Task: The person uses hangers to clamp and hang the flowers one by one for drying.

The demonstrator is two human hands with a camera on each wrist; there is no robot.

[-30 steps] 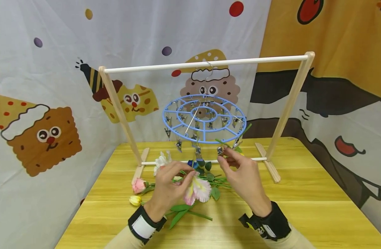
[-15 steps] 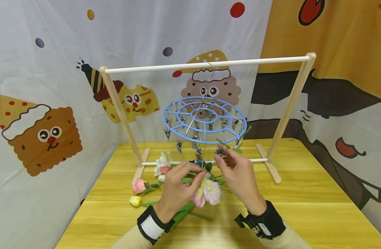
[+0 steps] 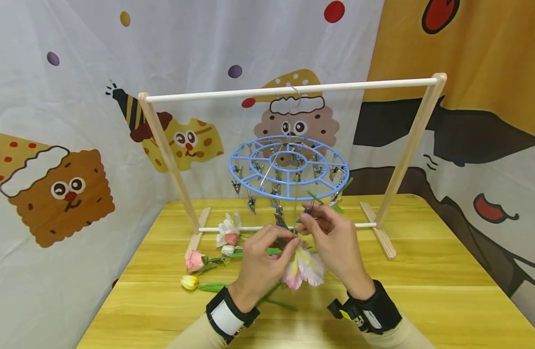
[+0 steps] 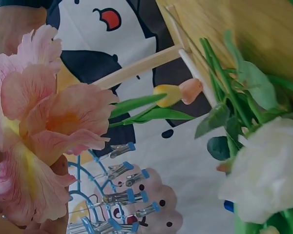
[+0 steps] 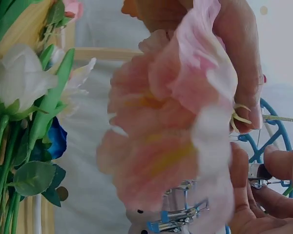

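My left hand point(image 3: 265, 264) pinches the stem of a pink-and-white artificial flower with yellow centres point(image 3: 308, 269). Its bloom hangs downward and the thin stem points up toward the blue round clip hanger point(image 3: 289, 198). Close by on the right, my right hand point(image 3: 337, 242) pinches a metal clip point(image 5: 258, 171) on the hanger's near edge between thumb and fingers. In the right wrist view the stem passes just beside that clip, apart from it. Large petals point(image 4: 36, 122) hide much of the left hand in the left wrist view.
A wooden rack point(image 3: 407, 150) carries the hanger, with several more clips point(image 3: 251, 203) dangling. Artificial flowers lie on the table, among them a pink rose point(image 3: 195, 261) and a yellow tulip point(image 3: 189, 282). Yellow and orange tulip heads point(image 4: 178, 93) show beyond the petals in the left wrist view.
My left hand has carried the pink flower rightward, its stem now upright near the clip. The right hand has stayed at the clip, its fingers shifting slightly.
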